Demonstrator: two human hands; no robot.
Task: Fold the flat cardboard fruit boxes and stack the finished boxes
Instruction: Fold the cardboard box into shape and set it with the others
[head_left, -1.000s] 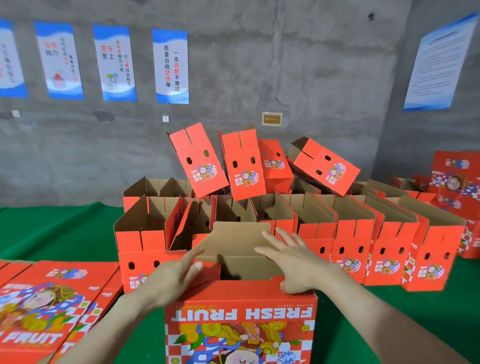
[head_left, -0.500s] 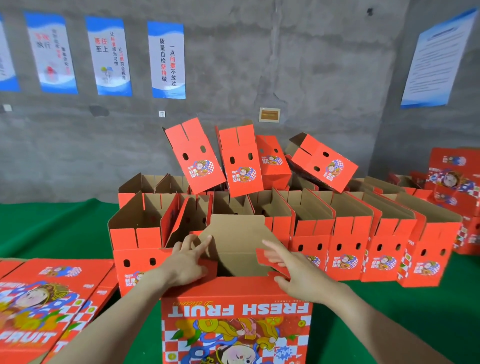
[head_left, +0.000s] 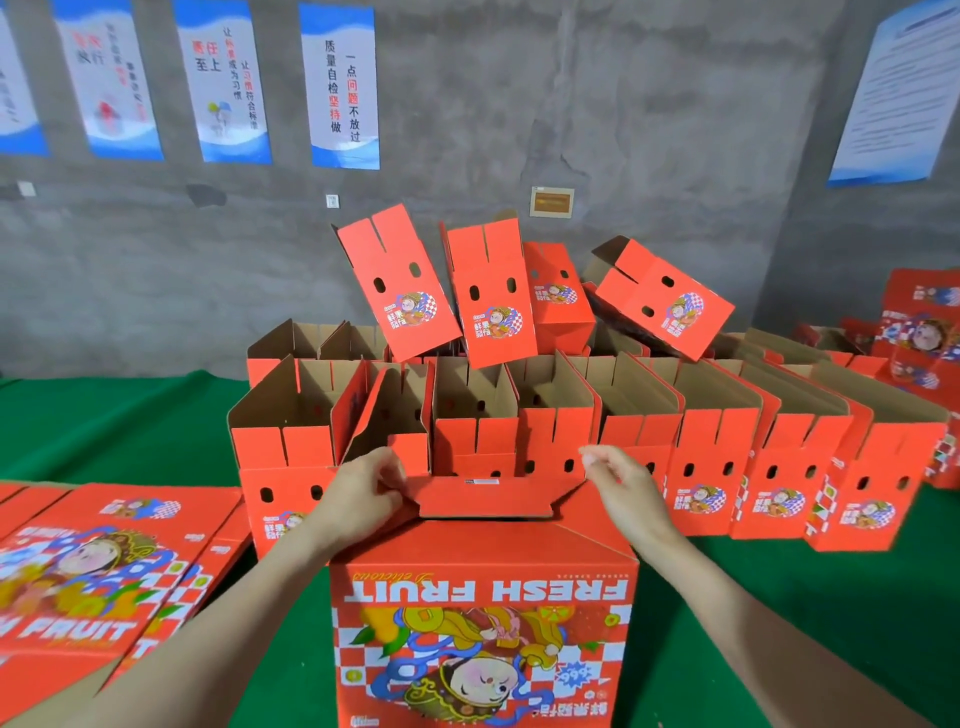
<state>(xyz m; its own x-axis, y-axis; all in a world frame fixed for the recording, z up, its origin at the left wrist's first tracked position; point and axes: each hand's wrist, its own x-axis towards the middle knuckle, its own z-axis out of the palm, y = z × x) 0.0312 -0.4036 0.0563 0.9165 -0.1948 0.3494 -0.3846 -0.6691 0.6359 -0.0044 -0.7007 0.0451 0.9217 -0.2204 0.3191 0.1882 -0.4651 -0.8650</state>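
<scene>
Midway: pinching near red cardboard fruit box's (head_left: 483, 623) top flap (head_left: 488, 496) with left hand (head_left: 358, 499), right hand (head_left: 623, 493) grip unclear; folded boxes (head_left: 711, 467) stacked far, flat sheets (head_left: 93, 571) unfolded at left.

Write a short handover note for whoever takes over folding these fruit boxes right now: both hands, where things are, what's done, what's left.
Left hand: pinches the left corner of the top flap of the upright red printed cardboard fruit box in front.
Right hand: curled at the flap's right corner; grip blurred, cannot tell.
Done: flap folded flat over the box; open folded red boxes stand in rows behind, tilted boxes on top.
Left: finish closing, stack this box, then fold the flat red cardboard boxes piled at left on the green surface.
</scene>
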